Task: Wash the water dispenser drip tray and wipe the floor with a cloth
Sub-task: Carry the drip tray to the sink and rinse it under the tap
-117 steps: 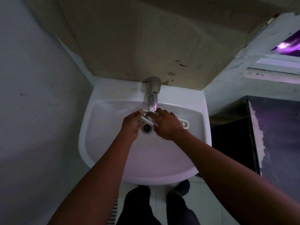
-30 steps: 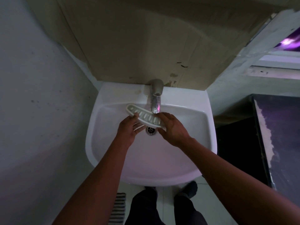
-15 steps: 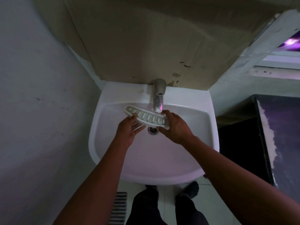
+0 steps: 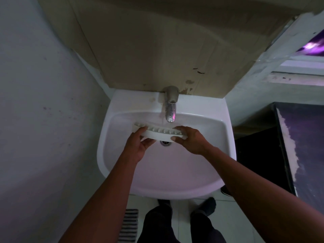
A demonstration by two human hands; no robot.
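both hands are on the tray [image 4: 160, 133], holding it over the sink [image 4: 228, 137] bowl, just below the tap [image 4: 171, 109] spout. the slotted side faces up and a bit away from me. my left hand [image 4: 138, 142] grips it near the left end, fingers curled underneath, with a stub of tray poking out past them. my right hand [image 4: 192, 140] wraps the right end, thumb pressed on the front edge. the tray sits right above the drain [image 4: 164, 143] and hides its top half. can't tell if water is actually running, the light is dim and purple-ish.

around it: a big cardboard sheet [image 4: 157, 50] leans against the wall behind the tap, touching the back of the sink. grey wall [image 4: 43, 102] close on the left, dark cabinet [image 4: 298, 146] on the right. under the sink rim i can see my legs [image 4: 157, 221] on the white tile floor [image 4: 233, 216], and a striped grate [image 4: 128, 225] beside my left foot.
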